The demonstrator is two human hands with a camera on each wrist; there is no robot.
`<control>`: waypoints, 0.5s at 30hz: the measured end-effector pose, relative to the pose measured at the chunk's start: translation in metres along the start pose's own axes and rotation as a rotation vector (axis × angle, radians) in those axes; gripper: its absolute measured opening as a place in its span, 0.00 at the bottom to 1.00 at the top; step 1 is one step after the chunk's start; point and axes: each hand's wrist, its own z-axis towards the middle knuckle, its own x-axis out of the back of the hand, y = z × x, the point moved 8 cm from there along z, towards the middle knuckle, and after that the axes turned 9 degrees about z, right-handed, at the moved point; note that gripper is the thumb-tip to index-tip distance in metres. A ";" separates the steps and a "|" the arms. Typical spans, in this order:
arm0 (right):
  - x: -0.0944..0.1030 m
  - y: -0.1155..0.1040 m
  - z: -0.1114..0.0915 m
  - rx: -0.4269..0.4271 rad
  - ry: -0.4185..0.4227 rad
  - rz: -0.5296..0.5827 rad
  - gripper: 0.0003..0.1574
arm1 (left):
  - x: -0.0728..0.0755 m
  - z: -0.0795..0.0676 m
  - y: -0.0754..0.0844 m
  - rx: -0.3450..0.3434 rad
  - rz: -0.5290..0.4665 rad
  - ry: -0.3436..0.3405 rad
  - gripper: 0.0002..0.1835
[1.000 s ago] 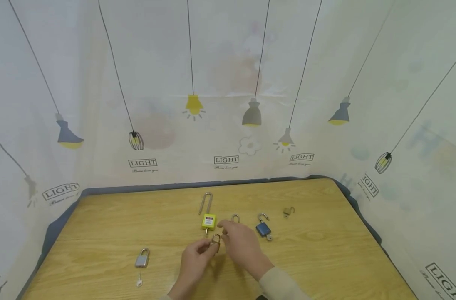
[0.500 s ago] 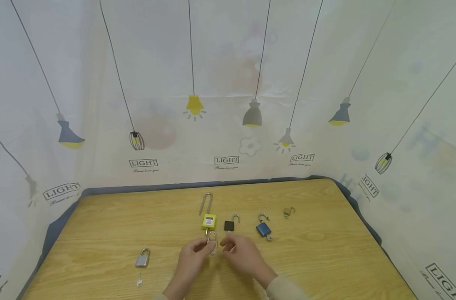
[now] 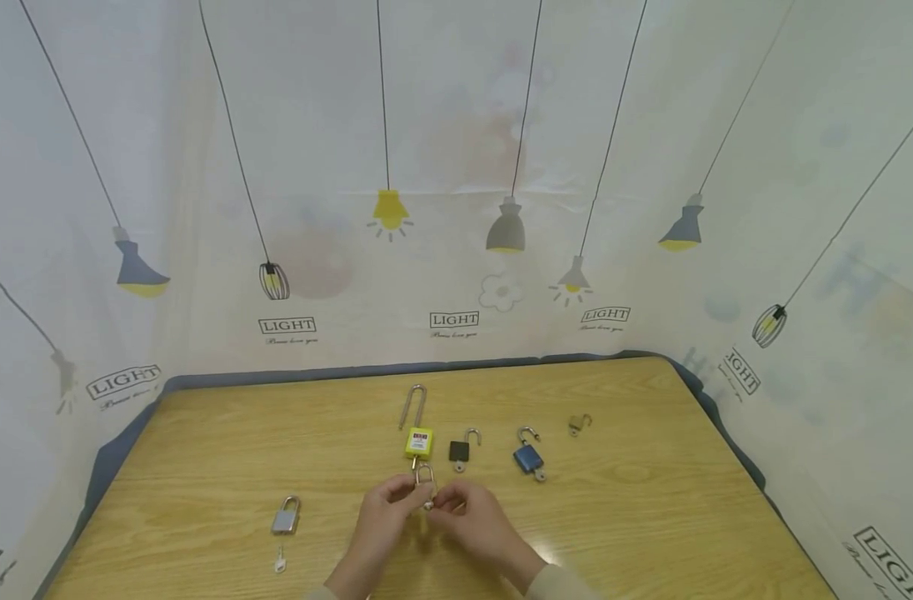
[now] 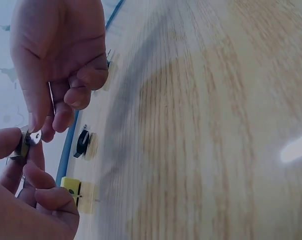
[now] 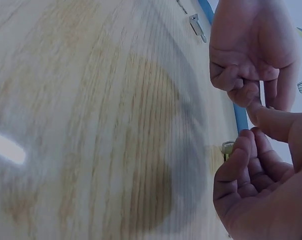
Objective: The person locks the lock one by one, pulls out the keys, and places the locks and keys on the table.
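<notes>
Between thumb and fingers my left hand (image 3: 381, 510) holds a small padlock (image 3: 425, 476), its shackle pointing up, over the wooden table. A key (image 4: 35, 136) sticks out of the padlock's lower end, its round head showing in the left wrist view. My right hand (image 3: 473, 515) pinches at that key with thumb and index finger. Much of the padlock's body is hidden by the left fingers. Just beyond the hands lies a yellow padlock (image 3: 419, 442) with a long shackle, and right of it a black padlock (image 3: 459, 451) with its shackle swung open and a key in it.
Farther right on the table (image 3: 651, 500) lie a blue padlock (image 3: 528, 458) and a small brass padlock (image 3: 576, 423), both with open shackles. At the left is a silver padlock (image 3: 285, 518) with a key (image 3: 280, 565) hanging below. A printed curtain (image 3: 456, 250) surrounds the table's back and sides.
My right hand has drawn back from over the black padlock and come left and down to the key at the held padlock. The left hand has shifted slightly left.
</notes>
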 end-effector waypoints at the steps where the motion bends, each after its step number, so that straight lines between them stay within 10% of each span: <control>1: 0.000 0.000 0.000 0.000 0.008 0.003 0.11 | 0.000 0.000 0.000 0.003 -0.005 0.000 0.25; 15: -0.004 0.008 0.005 -0.008 0.095 0.067 0.11 | -0.001 0.002 -0.003 0.027 -0.011 0.035 0.25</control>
